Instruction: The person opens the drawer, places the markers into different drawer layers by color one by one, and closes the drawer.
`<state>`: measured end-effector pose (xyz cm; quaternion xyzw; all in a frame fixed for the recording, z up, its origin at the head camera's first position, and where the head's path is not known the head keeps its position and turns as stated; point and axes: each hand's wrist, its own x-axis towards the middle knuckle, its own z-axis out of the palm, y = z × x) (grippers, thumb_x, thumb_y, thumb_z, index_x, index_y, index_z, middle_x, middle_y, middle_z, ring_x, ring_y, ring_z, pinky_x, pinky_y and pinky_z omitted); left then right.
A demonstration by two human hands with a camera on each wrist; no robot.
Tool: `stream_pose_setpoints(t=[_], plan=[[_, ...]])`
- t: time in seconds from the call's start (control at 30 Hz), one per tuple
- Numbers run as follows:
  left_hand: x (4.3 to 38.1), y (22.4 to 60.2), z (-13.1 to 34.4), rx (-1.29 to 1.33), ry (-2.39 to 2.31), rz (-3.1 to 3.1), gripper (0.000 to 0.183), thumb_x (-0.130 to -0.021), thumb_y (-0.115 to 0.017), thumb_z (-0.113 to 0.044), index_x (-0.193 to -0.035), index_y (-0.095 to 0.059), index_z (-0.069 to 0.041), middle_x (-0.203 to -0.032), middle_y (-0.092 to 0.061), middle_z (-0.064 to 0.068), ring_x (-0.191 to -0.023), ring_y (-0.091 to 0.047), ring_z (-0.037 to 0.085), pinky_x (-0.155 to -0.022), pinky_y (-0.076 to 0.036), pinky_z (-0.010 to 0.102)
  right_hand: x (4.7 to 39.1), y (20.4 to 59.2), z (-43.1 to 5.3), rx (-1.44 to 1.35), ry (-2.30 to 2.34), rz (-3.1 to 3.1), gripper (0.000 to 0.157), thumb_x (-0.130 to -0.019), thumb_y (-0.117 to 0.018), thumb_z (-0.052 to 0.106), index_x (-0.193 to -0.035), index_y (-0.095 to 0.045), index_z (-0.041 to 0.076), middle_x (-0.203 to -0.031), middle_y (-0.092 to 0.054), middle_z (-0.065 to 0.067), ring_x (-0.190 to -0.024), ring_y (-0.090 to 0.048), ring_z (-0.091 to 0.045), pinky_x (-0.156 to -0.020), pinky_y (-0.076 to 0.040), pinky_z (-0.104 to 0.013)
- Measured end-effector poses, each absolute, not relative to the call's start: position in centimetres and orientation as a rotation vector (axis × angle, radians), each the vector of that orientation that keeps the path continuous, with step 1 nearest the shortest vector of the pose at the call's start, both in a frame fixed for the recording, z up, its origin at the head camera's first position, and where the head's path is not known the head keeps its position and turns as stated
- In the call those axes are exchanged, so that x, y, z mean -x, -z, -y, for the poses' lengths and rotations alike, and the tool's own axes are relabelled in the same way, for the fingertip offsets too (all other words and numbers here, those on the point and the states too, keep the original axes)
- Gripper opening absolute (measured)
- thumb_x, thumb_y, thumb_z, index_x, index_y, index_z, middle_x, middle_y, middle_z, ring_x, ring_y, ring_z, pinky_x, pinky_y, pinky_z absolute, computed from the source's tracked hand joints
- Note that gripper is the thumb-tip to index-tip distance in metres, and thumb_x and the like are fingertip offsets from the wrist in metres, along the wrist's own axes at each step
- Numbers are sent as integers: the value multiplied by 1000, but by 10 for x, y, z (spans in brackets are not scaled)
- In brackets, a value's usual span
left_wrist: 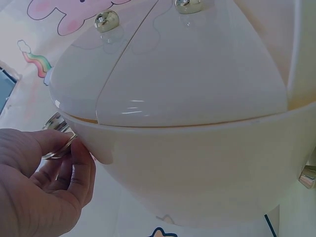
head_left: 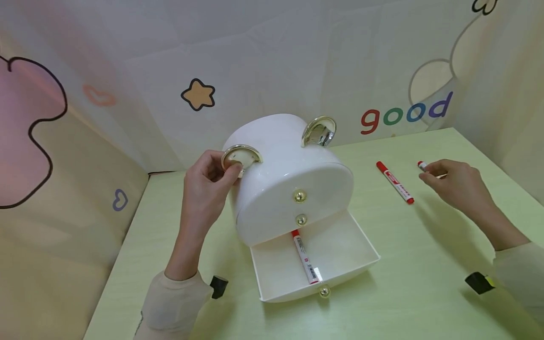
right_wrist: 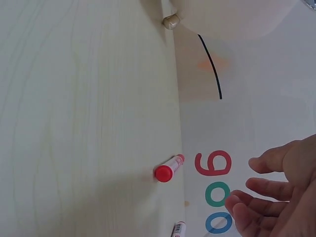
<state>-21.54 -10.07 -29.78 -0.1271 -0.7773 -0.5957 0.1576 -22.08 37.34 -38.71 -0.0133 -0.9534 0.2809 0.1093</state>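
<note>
A white rounded storage box (head_left: 276, 141) with gold ears stands on the table, its lower drawer (head_left: 352, 241) pulled out. My left hand (head_left: 206, 182) pinches the box's left gold ear (head_left: 242, 153) between thumb and fingers, also seen from below in the left wrist view at the ear (left_wrist: 61, 148). Inside the drawer lies a red-and-white marker (head_left: 305, 257). Over the table on the right, my right hand (head_left: 456, 182) reaches above a second marker (head_left: 421, 165), partly hidden behind it. The right wrist view shows its fingers (right_wrist: 269, 188) spread apart, nothing between them.
Another red-capped marker (head_left: 395, 183) lies between the box and my right hand. Gold ball knobs (head_left: 300, 196) stick out from the box front. Behind the table (head_left: 425, 264) hangs a printed cloth (head_left: 272, 56) with a star and the word "good".
</note>
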Motion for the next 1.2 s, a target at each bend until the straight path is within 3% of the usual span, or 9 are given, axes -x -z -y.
stream_pose_setpoints(t=[0.17, 0.37, 0.5, 0.83, 1.07, 1.2], plan=[[215, 298, 100, 359, 1699, 2231, 10, -95, -72, -2, -101, -63, 0, -90, -66, 11, -78, -64, 18, -71, -62, 23, 234, 391, -367, 62, -794, 2881, 41, -104, -61, 25, -119, -65, -12, -113, -66, -34, -100, -60, -49, -59, -50, -34], [215, 299, 100, 358, 1709, 2229, 11, -95, -72, -2, -100, -63, 0, -91, -66, 11, -78, -65, 19, -71, -62, 23, 245, 400, -363, 85, -776, 2976, 44, -102, -61, 27, -121, -62, -13, -117, -64, -36, -102, -61, -51, -69, -55, -53], [215, 299, 100, 360, 1711, 2227, 11, -95, -72, -3, -100, -63, 0, -90, -66, 11, -78, -65, 18, -71, -62, 24, 252, 405, -361, 84, -772, 2987, 45, -102, -61, 26, -121, -63, -14, -119, -64, -37, -106, -59, -53, -74, -55, -58], [216, 299, 100, 362, 1708, 2221, 10, -95, -72, -2, -99, -63, 0, -89, -66, 11, -77, -65, 18, -71, -62, 23, 265, 409, -352, 183, -797, 3091, 51, -100, -65, 27, -126, -58, -16, -119, -61, -37, -99, -58, -47, -70, -56, -48], [216, 298, 100, 363, 1702, 2217, 10, -94, -71, -2, -98, -63, 0, -88, -66, 10, -77, -64, 17, -70, -61, 22, 275, 416, -352, 212, -855, 3146, 54, -100, -65, 28, -128, -56, -17, -99, -65, -26, -74, -57, -29, -59, -46, -36], [216, 298, 100, 361, 1701, 2222, 10, -94, -71, -2, -98, -62, 0, -88, -65, 10, -77, -64, 17, -71, -61, 22, 277, 420, -352, 207, -857, 3155, 52, -99, -64, 27, -126, -57, -17, -92, -62, -20, -69, -57, -26, -57, -44, -34]])
